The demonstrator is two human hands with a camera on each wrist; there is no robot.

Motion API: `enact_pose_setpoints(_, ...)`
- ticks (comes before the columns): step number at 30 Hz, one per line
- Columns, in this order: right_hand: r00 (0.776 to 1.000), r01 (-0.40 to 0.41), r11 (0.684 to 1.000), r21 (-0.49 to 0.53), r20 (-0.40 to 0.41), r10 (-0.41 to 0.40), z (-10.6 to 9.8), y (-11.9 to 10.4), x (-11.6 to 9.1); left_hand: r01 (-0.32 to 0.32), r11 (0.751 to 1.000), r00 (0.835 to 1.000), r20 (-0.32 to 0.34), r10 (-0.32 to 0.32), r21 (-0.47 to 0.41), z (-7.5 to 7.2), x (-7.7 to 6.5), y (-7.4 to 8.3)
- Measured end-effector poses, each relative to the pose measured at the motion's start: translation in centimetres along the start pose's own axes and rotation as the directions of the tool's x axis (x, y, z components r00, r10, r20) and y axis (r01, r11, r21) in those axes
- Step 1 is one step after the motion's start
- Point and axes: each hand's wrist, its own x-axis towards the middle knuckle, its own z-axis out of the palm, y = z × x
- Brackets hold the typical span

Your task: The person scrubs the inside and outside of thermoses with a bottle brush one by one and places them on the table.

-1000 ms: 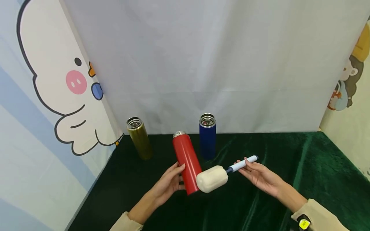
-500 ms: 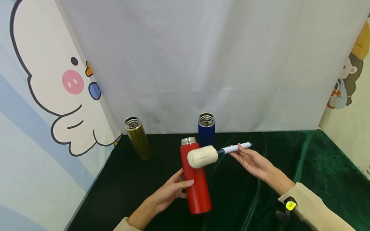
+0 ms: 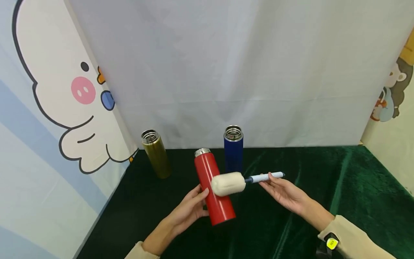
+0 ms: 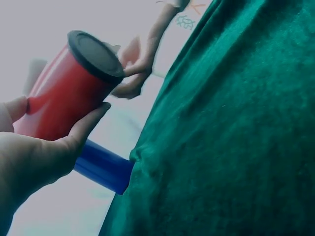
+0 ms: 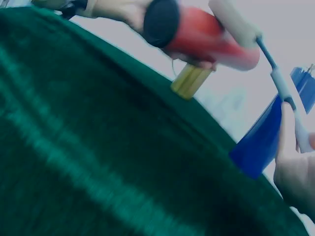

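My left hand [image 3: 191, 208] grips a red thermos bottle [image 3: 207, 169] around its lower half, above the cloth. The bottle leans, its bare steel neck up and to the left; its dark base [image 4: 97, 55] faces the left wrist camera. My right hand [image 3: 286, 194] pinches the pale blue handle [image 3: 266, 177] of a bottle brush between thumb and fingers. The brush's thick cream sponge head [image 3: 228, 183] points left and overlaps the front of the red bottle in the head view. In the right wrist view the sponge [image 5: 234, 22] lies along the bottle's side.
A gold bottle [image 3: 156, 156] and a blue bottle [image 3: 233, 151] stand uncapped at the back of the dark green velvet cloth [image 3: 362, 201]. Behind them hangs a pale grey curtain [image 3: 252, 72]. Cartoon-printed panels [image 3: 48, 108] close off the sides.
The red bottle rises nearly upright with the brush lifted across its upper part, then tilts left again. The brush comes back down onto its middle, lying flatter than at first.
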Motion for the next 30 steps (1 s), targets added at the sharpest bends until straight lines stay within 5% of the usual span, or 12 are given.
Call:
enact_pose_setpoints(5,0.991,-0.062,0.989,-0.138,0.11,0.078,-1.5,0.3,-0.6,-0.03,0.998,0.997,-0.069,0.025,-0.061,-0.6,0.0,0.7)
enact_pose_setpoints(11,0.995,-0.041,0.976,-0.215,0.085,0.06,-1.4,0.1,-0.7,-0.045,0.996,0.997,-0.07,0.04,-0.079,-0.6,0.0,0.7)
enact_pose_setpoints(19,0.998,0.056,0.991,-0.124,0.025,-0.054,1.2,-0.8,1.0,0.032,0.999,0.999,0.001,-0.032,0.039,0.1,-0.1,-0.2)
enact_pose_setpoints(25,0.978,0.2,0.979,0.035,-0.076,-0.197,4.0,-0.8,1.5,0.056,0.992,0.998,0.029,-0.06,0.111,0.5,-0.2,-0.3)
enact_pose_setpoints(30,0.974,0.193,0.98,0.048,-0.13,-0.185,4.3,0.0,1.0,0.049,0.992,0.998,0.028,-0.052,0.116,0.6,-0.5,-0.2)
